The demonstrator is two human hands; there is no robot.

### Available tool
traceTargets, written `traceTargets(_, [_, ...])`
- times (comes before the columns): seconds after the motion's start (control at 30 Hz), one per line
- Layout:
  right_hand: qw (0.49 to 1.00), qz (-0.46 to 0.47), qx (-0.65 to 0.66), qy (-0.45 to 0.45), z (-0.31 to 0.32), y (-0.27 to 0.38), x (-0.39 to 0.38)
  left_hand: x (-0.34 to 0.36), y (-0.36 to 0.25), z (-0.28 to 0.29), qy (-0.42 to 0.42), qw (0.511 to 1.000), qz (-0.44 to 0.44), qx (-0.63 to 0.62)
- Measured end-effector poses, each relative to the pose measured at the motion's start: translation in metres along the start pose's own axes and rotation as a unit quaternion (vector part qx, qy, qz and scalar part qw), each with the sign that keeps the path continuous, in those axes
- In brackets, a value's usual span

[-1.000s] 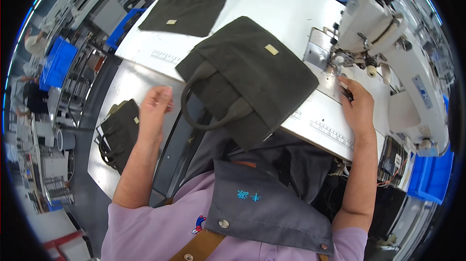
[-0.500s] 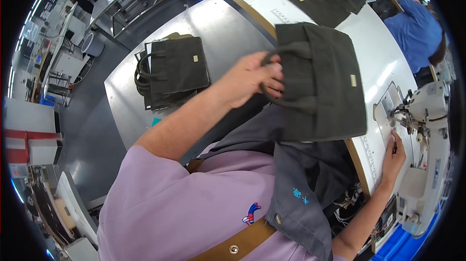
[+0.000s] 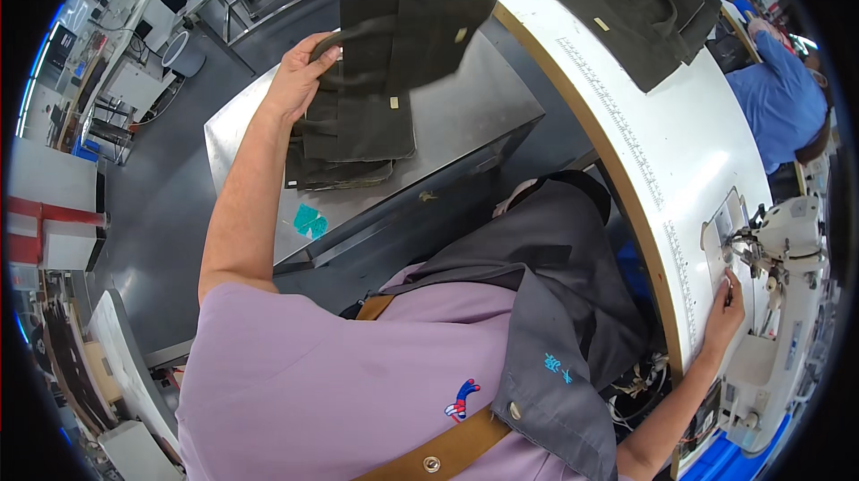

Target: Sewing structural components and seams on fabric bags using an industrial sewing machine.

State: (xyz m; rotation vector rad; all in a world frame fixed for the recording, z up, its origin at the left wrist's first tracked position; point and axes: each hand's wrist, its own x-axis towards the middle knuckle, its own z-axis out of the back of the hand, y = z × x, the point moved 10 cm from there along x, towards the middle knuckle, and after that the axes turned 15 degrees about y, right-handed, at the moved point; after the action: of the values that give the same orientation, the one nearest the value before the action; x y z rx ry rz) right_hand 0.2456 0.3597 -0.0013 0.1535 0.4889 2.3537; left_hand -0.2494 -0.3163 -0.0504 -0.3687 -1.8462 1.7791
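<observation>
The left hand (image 3: 300,83) has its grip closed around the looped handle (image 3: 338,37) of a dark olive fabric handbag (image 3: 438,29), held over a stack of similar dark bags (image 3: 371,134) on a silver metal desk (image 3: 483,87). The right hand (image 3: 721,318), its grip curled around a small dark tool (image 3: 728,293), lies on a curved white desk (image 3: 626,123) beside a white sewing machine (image 3: 789,235).

On the left table (image 3: 474,92) I see a pile of bags (image 3: 362,136), partly hidden behind a held bag (image 3: 429,29) in the left hand (image 3: 302,74). On the right table (image 3: 640,136), other bags (image 3: 617,20) lie far off; a sewing machine (image 3: 792,235) stands nearer, the right hand (image 3: 723,315) beside it.
</observation>
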Motion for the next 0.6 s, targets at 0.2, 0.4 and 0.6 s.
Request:
traceTargets(0.2, [1.000, 0.019, 0.003, -0.015, 0.000, -0.005, 0.001, -0.011, 0.014, 0.033, 0.064, 0.848, 0.028, 0.525])
traceTargets(0.4, [0.999, 0.041, 0.010, -0.024, 0.004, -0.003, -0.001, -0.057, 0.078, 0.045, 0.019, 0.680, 0.226, 0.697])
traceTargets(0.6, [0.999, 0.023, -0.010, -0.027, 0.005, -0.013, -0.002, -0.033, 0.087, 0.054, -0.154, 0.715, 0.226, 0.643])
